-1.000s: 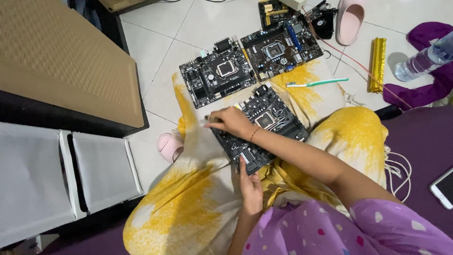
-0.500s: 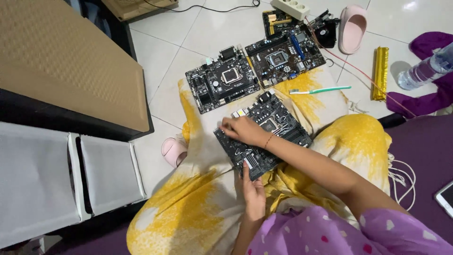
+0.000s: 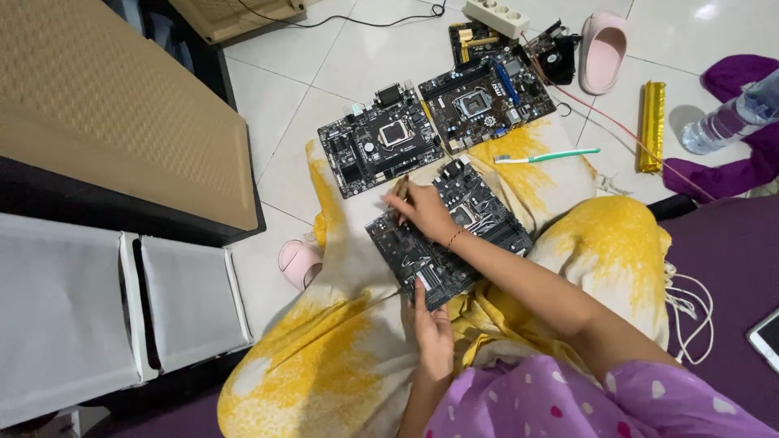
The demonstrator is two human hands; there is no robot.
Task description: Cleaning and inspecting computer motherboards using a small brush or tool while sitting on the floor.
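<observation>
A dark motherboard [image 3: 487, 223] lies on my lap over yellow-and-white cloth [image 3: 341, 357]. My right hand [image 3: 423, 212] rests on the board's far left part, fingers closed on a thin brown stick-like tool [image 3: 402, 188] that points off the board's edge. A thin bracelet sits on that wrist. My left hand [image 3: 432, 326] holds the board's near edge, with the thumb on top of it.
Two more motherboards [image 3: 380, 148] [image 3: 485, 101] lie on the white tiles ahead, with a power strip [image 3: 495, 15], a small fan [image 3: 558, 58], a green toothbrush [image 3: 545, 156], a pink slipper [image 3: 602, 50], a gold roll [image 3: 652, 123] and a water bottle [image 3: 726, 120]. A brown box [image 3: 105, 113] and grey drawers [image 3: 114, 308] stand at the left. A phone [image 3: 767, 337] lies at the right.
The view has shifted, so everything sits lower in frame. My right hand stays at the board's far left part, and the tool's tip now shows past my fingers. The left hand keeps its hold.
</observation>
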